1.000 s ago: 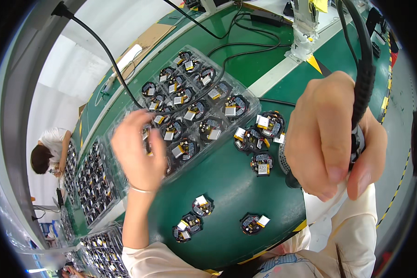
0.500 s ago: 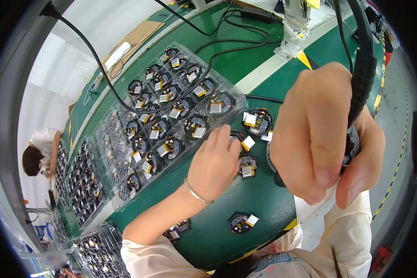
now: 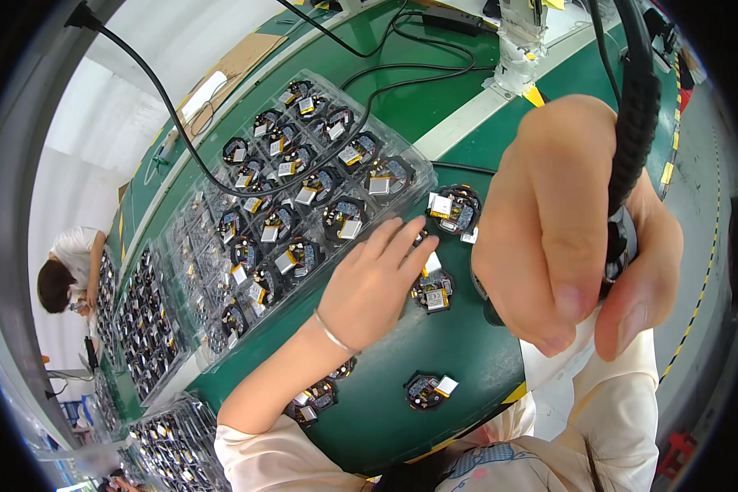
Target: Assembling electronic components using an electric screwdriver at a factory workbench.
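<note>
My right hand (image 3: 566, 238), large and close in view, is wrapped round a black corded tool (image 3: 621, 246); its working end is hidden behind the hand. A thick ribbed black cable (image 3: 636, 135) runs up from it. My left hand (image 3: 369, 287) reaches over the green bench, fingers stretched and apart. Its fingertips lie by a partly covered round black circuit module with a silver battery cell (image 3: 432, 264); whether they press on it I cannot tell. Just beyond sits another round module (image 3: 467, 215). A third module (image 3: 436, 298) lies nearer me, and a fourth (image 3: 425, 394) towards the front edge.
A clear plastic tray (image 3: 425, 182) of similar modules lies left of my hands, with a black cord (image 3: 213, 176) looping over it. More filled trays (image 3: 143, 320) stand farther left. A taped post (image 3: 521, 49) rises behind. Another person (image 3: 72, 262) sits at far left.
My left hand has shifted slightly left, its fingers spreading more. The modules by its fingertips have moved a little left too. My right hand keeps its grip on the tool.
</note>
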Motion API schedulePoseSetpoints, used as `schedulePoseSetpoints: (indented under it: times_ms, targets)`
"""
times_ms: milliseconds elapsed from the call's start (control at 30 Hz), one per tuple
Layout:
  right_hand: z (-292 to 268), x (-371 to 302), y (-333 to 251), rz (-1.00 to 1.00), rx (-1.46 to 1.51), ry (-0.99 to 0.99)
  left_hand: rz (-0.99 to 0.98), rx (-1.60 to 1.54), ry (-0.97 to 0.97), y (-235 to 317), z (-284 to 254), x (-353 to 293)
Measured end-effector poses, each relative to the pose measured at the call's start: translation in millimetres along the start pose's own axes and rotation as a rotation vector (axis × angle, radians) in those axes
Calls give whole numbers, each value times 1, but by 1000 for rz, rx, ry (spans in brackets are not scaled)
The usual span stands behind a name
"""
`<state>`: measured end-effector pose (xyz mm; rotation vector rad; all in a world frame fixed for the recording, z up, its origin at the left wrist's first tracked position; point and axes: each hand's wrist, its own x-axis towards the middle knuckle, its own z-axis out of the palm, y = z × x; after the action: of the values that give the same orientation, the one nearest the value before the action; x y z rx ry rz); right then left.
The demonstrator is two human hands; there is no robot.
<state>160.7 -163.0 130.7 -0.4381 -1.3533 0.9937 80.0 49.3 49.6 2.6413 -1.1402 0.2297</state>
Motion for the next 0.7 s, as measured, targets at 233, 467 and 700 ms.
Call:
schedulePoseSetpoints:
  times_ms: [233,467,700]
  targets:
    - [4,-4,5,-18,47,78,-17,6,-33,-5,15,10]
    - [9,-3,-1,-18,28,113,79,185,3,-6,15,-4]
    - [4,0,3,-3,70,93,109,-10,-24,33,17,2]
